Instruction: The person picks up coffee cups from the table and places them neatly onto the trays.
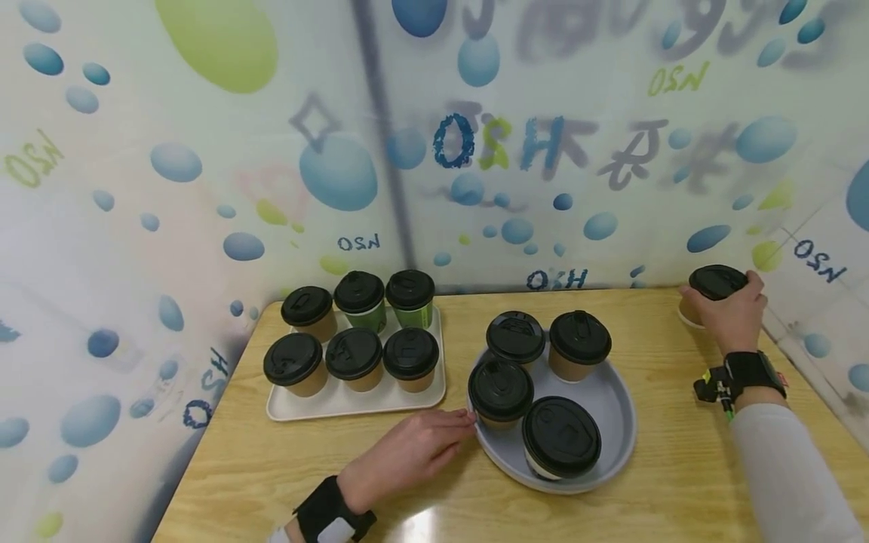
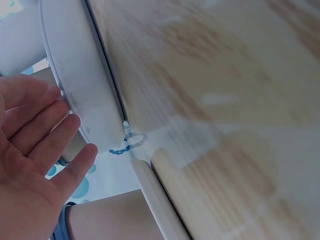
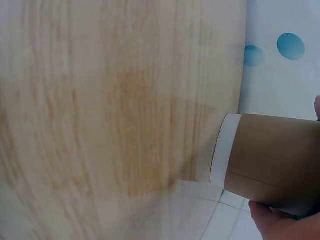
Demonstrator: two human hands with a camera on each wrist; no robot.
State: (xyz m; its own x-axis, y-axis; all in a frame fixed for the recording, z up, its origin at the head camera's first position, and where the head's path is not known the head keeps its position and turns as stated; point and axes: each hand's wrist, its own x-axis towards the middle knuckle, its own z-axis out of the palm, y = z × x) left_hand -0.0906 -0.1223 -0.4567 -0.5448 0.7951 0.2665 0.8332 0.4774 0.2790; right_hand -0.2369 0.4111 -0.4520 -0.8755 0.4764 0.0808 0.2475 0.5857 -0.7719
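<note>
My right hand (image 1: 736,313) grips a brown paper coffee cup (image 1: 717,282) with a black lid at the far right corner of the table. In the right wrist view the white-based cup (image 3: 275,160) stands at the table's edge, thumb and fingers on its sides. My left hand (image 1: 414,451) has its fingers straight, with the fingertips right at the left rim of the round grey tray (image 1: 623,437). That tray bears several lidded cups, among them a front one (image 1: 562,437) and a back right one (image 1: 580,336). The left wrist view shows the left hand (image 2: 35,145) holding nothing.
A white rectangular tray (image 1: 288,411) on the left carries two rows of lidded cups, some brown, two of them green, including one green cup (image 1: 411,298). Behind the wooden table (image 1: 237,467) rises a patterned wall covering (image 1: 584,75), which also runs along both sides.
</note>
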